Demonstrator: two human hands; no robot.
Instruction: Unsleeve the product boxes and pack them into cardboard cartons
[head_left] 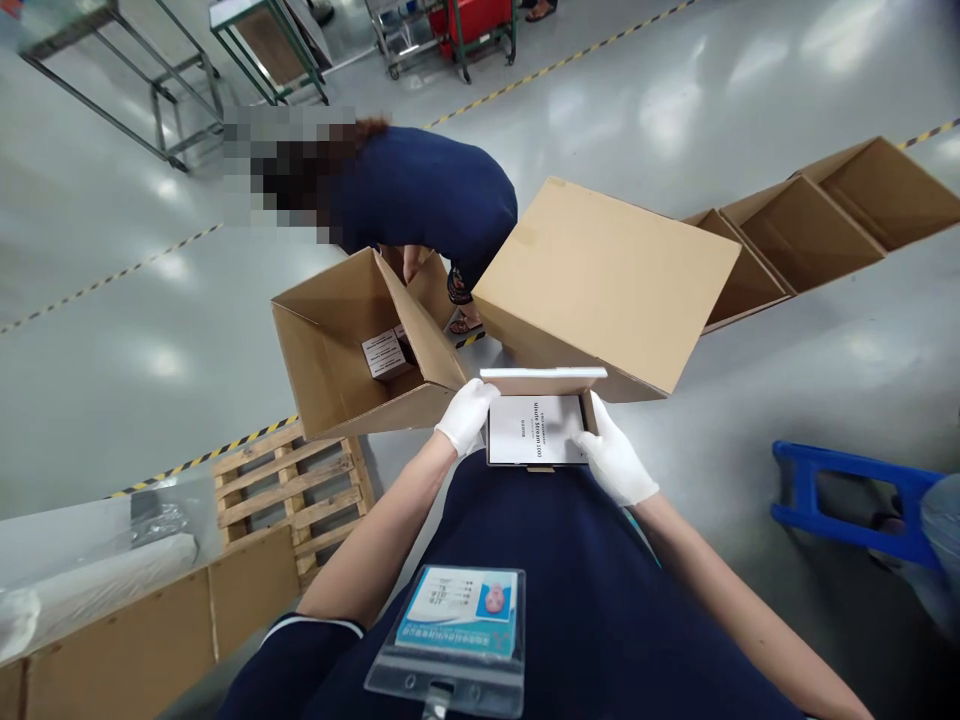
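Observation:
A small box (544, 384) with its lid raised is held in front of my waist. Inside it lies a white printed booklet or card (525, 430) with dark lettering. My left hand (466, 415), in a white glove, grips the box's left side near the lid's corner. The right side is held by my right hand (616, 455), also gloved, with the thumb over the printed sheet's edge. What lies under the sheet is hidden. Just beyond, a large closed carton (611, 275) stands to the right, and an open carton (322, 350) with small white boxes (384, 356) to the left.
Another person (427, 185) bends down behind the open carton. More open cartons (810, 230) stand in a row at the right. A wooden pallet (289, 480) lies at the left, a blue plastic stool (847, 495) at the right. Metal carts (270, 50) stand at the back.

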